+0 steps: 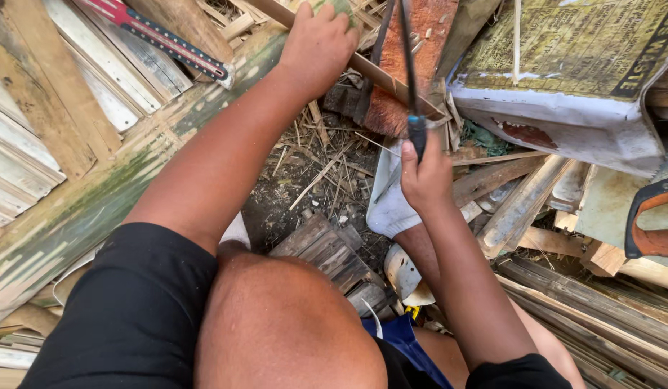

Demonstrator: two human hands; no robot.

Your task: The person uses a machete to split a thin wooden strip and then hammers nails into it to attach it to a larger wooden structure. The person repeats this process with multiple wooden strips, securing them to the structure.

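My left hand (pixel 316 43) is closed over a thin bamboo strip (pixel 381 75) that slants across the top middle, pressing it near a greenish stub. My right hand (pixel 424 176) grips the blue handle of a dark hacksaw (pixel 406 65) whose frame runs up to the top edge, crossing the strip. Under the strip lies a rusty reddish block (pixel 420 43). My bare knee and black shorts fill the lower middle.
A red and black folding saw (pixel 165 36) lies on weathered planks at upper left. A battered white metal tin (pixel 579 101) sits upper right. An orange-handled handsaw (pixel 655 216) is at the right edge. Split bamboo and wood scraps cover the ground.
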